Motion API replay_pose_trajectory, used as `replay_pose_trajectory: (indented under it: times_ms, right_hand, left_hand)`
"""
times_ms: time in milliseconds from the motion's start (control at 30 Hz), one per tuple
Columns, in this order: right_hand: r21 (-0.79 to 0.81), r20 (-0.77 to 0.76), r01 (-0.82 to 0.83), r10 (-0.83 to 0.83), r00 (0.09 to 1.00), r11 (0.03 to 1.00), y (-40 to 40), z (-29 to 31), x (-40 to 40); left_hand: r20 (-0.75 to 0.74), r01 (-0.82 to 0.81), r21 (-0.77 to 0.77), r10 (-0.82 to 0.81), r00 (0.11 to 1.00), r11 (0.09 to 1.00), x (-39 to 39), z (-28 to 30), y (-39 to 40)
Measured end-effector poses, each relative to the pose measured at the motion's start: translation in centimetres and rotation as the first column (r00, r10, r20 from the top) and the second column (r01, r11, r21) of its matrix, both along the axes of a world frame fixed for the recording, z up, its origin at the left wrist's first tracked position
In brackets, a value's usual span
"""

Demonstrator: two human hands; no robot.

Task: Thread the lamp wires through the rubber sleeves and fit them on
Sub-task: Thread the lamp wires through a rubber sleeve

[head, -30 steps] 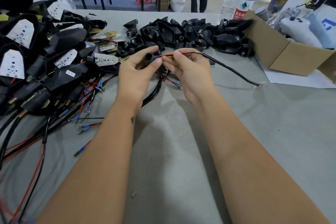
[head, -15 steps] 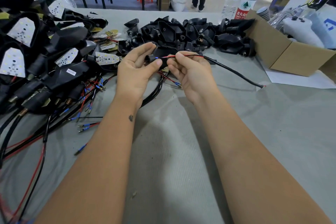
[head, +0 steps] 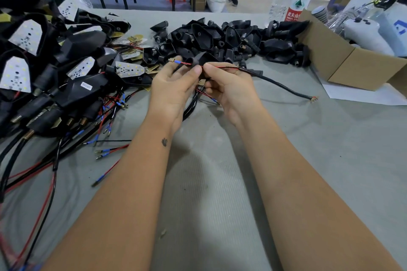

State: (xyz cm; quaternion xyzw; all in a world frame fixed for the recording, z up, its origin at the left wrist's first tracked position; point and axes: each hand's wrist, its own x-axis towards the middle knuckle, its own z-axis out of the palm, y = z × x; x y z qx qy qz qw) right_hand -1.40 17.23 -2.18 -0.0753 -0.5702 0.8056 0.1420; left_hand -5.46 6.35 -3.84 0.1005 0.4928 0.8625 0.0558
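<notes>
Red wire (head: 222,68), black rubber sleeve (head: 196,61), grey table (head: 330,149)

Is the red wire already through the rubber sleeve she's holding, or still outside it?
Through. The red wire enters the rubber sleeve from the right, and its blue-tipped end sticks out on the left.

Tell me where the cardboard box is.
In the head view, the cardboard box sits at the table's far right, beside the pile of black sleeves.

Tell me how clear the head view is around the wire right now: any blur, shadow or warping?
Head view: sharp at the centre, where the left hand and right hand pinch the thin red wire; soft forearm shadows on the grey table cover; wide-angle bending at the edges; no glare.
</notes>
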Motion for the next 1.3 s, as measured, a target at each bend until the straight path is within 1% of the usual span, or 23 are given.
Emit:
replay_pose_trajectory:
  times_ms: [167, 300, 367, 400, 467, 533, 567, 600, 633, 667, 733, 833, 900, 967, 1000, 1033, 1067, 1100, 1133, 1233, 1300]
  right_hand:
    - [0.055, 0.01, -0.014, 0.013, 1.0, 0.998, 0.0, -0.1, -0.1]
    - [0.109, 0.034, -0.001, -0.003, 0.999, 0.994, -0.1, -0.3, -0.1]
    - [0.1, 0.047, 0.025, -0.03, 0.998, 0.995, -0.2, -0.4, -0.2]
    - [0.052, 0.048, 0.035, -0.037, 0.998, 0.998, -0.2, -0.3, -0.3]
    - [-0.137, 0.039, 0.042, -0.037, 0.999, 0.99, 0.0, -0.2, -0.4]
    - [-0.35, 0.038, 0.06, -0.05, 0.998, 0.935, 0.4, -0.1, -0.5]
    - [-0.419, 0.036, 0.073, -0.064, 0.997, 0.905, 0.7, -0.1, -0.5]
    - [-0.454, 0.034, 0.086, -0.079, 0.996, 0.887, 0.8, -0.2, -0.5]
    - [-0.45, 0.036, 0.098, -0.092, 0.995, 0.888, 1.0, -0.3, -0.5]
    - [-0.411, 0.042, 0.108, -0.1, 0.994, 0.905, 1.0, -0.4, -0.5]
    - [-0.272, 0.047, 0.105, -0.095, 0.994, 0.957, 0.9, -0.6, -0.6]
    - [-0.075, 0.042, 0.081, -0.078, 0.996, 0.994, 0.7, -0.7, -0.6]
    - [0.005, 0.043, 0.078, -0.078, 0.996, 0.997, 0.6, -0.8, -0.6]
    - [-0.003, 0.048, 0.079, -0.079, 0.996, 0.997, 0.4, -0.7, -0.6]
    - [-0.06, 0.052, 0.081, -0.078, 0.996, 0.995, 0.4, -0.6, -0.6]
    - [-0.149, 0.054, 0.084, -0.077, 0.996, 0.985, 0.3, -0.5, -0.6]
    - [-0.241, 0.052, 0.093, -0.082, 0.995, 0.966, 0.4, -0.4, -0.6]
    - [-0.295, 0.05, 0.104, -0.094, 0.994, 0.95, 0.5, -0.4, -0.6]
    - [-0.289, 0.05, 0.116, -0.106, 0.993, 0.95, 0.6, -0.4, -0.6]
    - [-0.096, 0.071, 0.106, -0.1, 0.993, 0.99, 0.5, -0.6, -0.6]
    - [-0.025, 0.074, 0.092, -0.09, 0.993, 0.995, 0.2, -0.7, -0.6]
  left_hand:
    - [-0.001, 0.14, -0.03, -0.14, 0.99, 0.99, 0.8, 0.2, 0.7]
    - [0.014, 0.133, -0.032, -0.133, 0.991, 0.991, 0.9, 0.3, 0.3]
    - [0.01, 0.114, -0.044, -0.114, 0.993, 0.993, 0.9, 0.2, 0.2]
    - [0.015, 0.097, -0.046, -0.097, 0.995, 0.994, 0.9, 0.2, 0.3]
    - [0.045, 0.055, -0.021, -0.054, 0.998, 0.998, 0.8, 0.2, 0.2]
    - [0.087, 0.014, 0.032, -0.017, 0.996, 0.999, 0.7, 0.4, 0.0]
    - [0.106, 0.002, 0.059, -0.008, 0.994, 0.998, 0.6, 0.4, -0.2]
    - [0.122, -0.005, 0.079, -0.004, 0.993, 0.997, 0.4, 0.4, -0.2]
    - [0.139, -0.003, 0.104, -0.012, 0.99, 0.995, 0.3, 0.5, -0.3]
    - [0.149, 0.011, 0.127, -0.03, 0.988, 0.992, 0.3, 0.5, -0.2]
    - [0.143, 0.045, 0.13, -0.064, 0.988, 0.99, 0.3, 0.4, 0.1]
    - [0.119, 0.085, 0.037, -0.089, 0.989, 0.996, 0.5, 0.2, 0.5]
    - [0.099, 0.109, -0.024, -0.106, 0.989, 0.994, 0.5, 0.2, 0.6]
    - [0.073, 0.11, -0.049, -0.107, 0.992, 0.993, 0.5, 0.2, 0.6]
    - [0.064, 0.104, -0.046, -0.101, 0.993, 0.994, 0.5, 0.1, 0.5]
    - [0.061, 0.096, -0.032, -0.094, 0.994, 0.995, 0.5, 0.2, 0.5]
    - [0.066, 0.089, -0.017, -0.088, 0.994, 0.996, 0.5, 0.2, 0.5]
    - [0.076, 0.089, -0.003, -0.089, 0.993, 0.996, 0.5, 0.2, 0.5]
    - [0.086, 0.097, 0.005, -0.097, 0.992, 0.995, 0.4, 0.3, 0.5]
    - [0.08, 0.128, -0.015, -0.126, 0.989, 0.992, 0.5, 0.3, 0.6]
    - [0.07, 0.122, -0.042, -0.119, 0.99, 0.992, 0.5, 0.2, 0.6]
